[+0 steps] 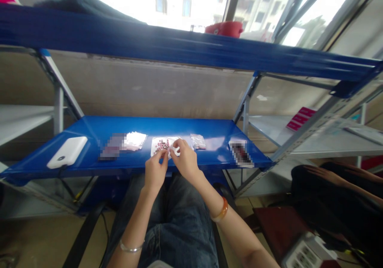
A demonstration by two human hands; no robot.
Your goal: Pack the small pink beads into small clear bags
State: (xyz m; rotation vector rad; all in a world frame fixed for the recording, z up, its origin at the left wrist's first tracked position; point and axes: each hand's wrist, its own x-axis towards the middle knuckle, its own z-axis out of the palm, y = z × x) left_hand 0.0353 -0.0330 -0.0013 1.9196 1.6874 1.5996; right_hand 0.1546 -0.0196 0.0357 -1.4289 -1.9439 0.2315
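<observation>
Both my hands meet at the front edge of a blue shelf [89, 134]. My left hand [154, 169] is closed in a pinch on something too small to name. My right hand [186, 161] is curled round a small white piece [176, 151]. Just beyond the fingers lies a white sheet [155, 143] carrying a heap of small pink and red bits [162, 144]. A silver bangle is on my left wrist, an orange one on my right.
On the shelf lie a white power bank [67, 151], a stack of clear bags [135, 140], another small clear bag [198, 141] and a blurred card [241, 153]. A blue beam [191, 48] runs overhead. Another person sits at the right [335, 180]; a calculator [308, 254] lies nearby.
</observation>
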